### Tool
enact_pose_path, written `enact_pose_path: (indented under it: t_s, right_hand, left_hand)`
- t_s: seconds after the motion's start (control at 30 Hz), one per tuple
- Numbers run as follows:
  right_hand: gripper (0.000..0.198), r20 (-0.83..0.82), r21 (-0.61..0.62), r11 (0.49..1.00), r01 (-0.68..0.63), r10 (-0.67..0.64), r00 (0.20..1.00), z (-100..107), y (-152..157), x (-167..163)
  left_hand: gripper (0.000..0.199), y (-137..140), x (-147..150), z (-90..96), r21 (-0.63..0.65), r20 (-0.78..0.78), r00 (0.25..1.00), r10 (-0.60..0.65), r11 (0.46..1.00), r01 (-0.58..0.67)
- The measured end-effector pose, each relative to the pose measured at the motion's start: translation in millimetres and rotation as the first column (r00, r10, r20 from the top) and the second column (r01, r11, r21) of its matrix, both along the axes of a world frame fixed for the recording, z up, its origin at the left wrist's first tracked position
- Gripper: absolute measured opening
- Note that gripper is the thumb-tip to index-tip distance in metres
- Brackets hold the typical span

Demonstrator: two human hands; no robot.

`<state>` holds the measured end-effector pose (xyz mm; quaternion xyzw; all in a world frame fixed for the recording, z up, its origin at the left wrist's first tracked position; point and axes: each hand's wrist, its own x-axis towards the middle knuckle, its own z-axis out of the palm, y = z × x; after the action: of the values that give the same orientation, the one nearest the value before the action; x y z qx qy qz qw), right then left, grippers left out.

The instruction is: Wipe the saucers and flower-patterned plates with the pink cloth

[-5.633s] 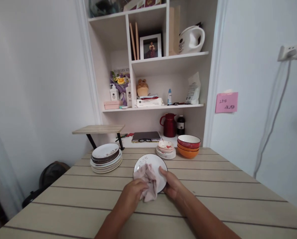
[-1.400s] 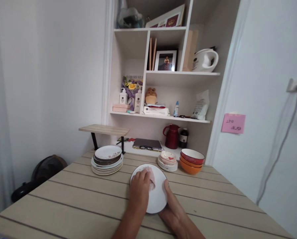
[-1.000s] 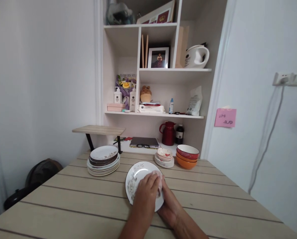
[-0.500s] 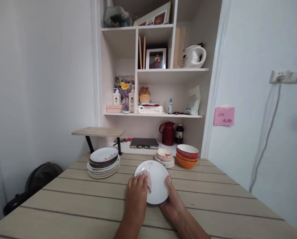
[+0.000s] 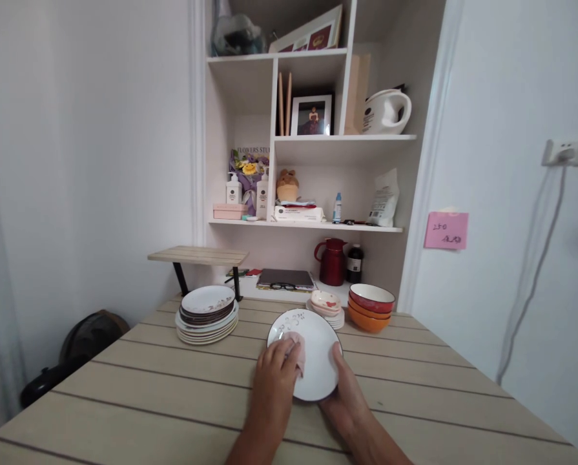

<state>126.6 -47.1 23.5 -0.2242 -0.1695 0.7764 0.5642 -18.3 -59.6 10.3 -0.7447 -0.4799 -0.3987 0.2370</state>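
Observation:
A white plate (image 5: 320,355) with a dark rim and a small floral print is tilted toward me above the table. My right hand (image 5: 344,391) grips its right edge, thumb on the face and the other fingers hidden underneath. Against the left part of the plate, my left hand (image 5: 276,371) presses a pale pink cloth (image 5: 297,352) with its fingers bent over it. Part of the cloth is covered by those fingers.
Stacked plates (image 5: 207,316) stand on the wooden table (image 5: 172,394) at the left, beside a small raised shelf (image 5: 199,256). Behind the held plate are small dishes (image 5: 326,303) and stacked red and orange bowls (image 5: 370,309). A red jug (image 5: 331,261) stands in the shelving.
The whole view has shifted slightly, so everything appears a little further right. Both hands keep their hold on the plate and cloth, and the plate looks slightly turned.

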Motion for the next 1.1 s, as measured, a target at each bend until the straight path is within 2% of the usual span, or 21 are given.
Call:
enact_pose_path:
  t_s: [0.2, 0.37, 0.53, 0.67, 0.8, 0.9, 1.0, 1.1]
  right_hand:
    - [0.071, 0.028, 0.036, 0.999, 0.000, -0.001, 1.000, -1, 1, 3]
    - [0.072, 0.057, 0.013, 1.000, 0.023, -0.024, 0.998, 0, 2, 6]
    - [0.077, 0.070, -0.018, 1.000, -0.016, 0.017, 0.997, 4, -1, 6]
    - [0.078, 0.064, 0.014, 0.996, -0.092, 0.090, 0.994, 5, -3, 4]
    - [0.075, 0.120, 0.022, 0.986, -0.165, 0.161, 0.980, 4, -6, 0]
    - [0.073, 0.167, 0.044, 0.981, -0.188, 0.178, 0.970, 2, -8, -3]
    - [0.073, 0.178, 0.041, 0.985, -0.168, 0.158, 0.971, 1, -8, -4]
    - [0.074, 0.142, 0.013, 0.991, -0.136, 0.133, 0.981, -1, -4, -3]
  left_hand:
    - [0.069, -3, -1, 4.1, -0.125, 0.034, 0.997, -0.068, 0.990, 0.071]
    - [0.069, -2, 2, 1.1, -0.193, 0.049, 0.993, -0.110, 0.974, 0.118]
    - [0.064, -2, 3, 0.7, -0.177, -0.005, 0.979, -0.205, 0.964, 0.201]
    - [0.059, -3, 4, 2.4, -0.118, -0.052, 0.976, -0.212, 0.972, 0.205]
    - [0.050, -3, 4, 2.9, -0.045, -0.086, 0.988, -0.131, 0.991, 0.128]
    - [0.049, -2, 1, 4.7, -0.002, -0.052, 0.998, 0.042, 0.999, -0.042]
    - [0.046, -3, -4, 7.0, 0.024, 0.009, 0.979, 0.202, 0.979, -0.203]
    - [0.042, -2, -8, 6.6, 0.049, 0.020, 0.966, 0.258, 0.965, -0.259]
